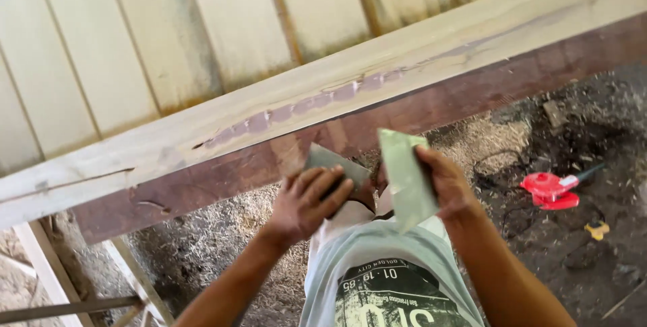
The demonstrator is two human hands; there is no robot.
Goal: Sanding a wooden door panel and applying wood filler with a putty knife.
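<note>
Closest to us, our left hand point(311, 200) presses a flat grey scraper blade point(335, 165) against the dark red-brown side of the long wooden beam point(472, 91). Our right hand point(441, 182) grips a pale green putty-smeared spreader point(406, 180). Further off, greyish-purple filler point(303, 106) already covers a long crack on the beam's pale top; its far end looks thinner. A red power tool point(551, 190) lies on the sawdust floor point(256, 232).

You look past a long wooden beam point(377, 91) at a pale panelled wall point(135, 44) in daylight. Below, the dirt floor point(579, 259) is strewn with sawdust, and a red power tool point(551, 190) lies on it.
</note>
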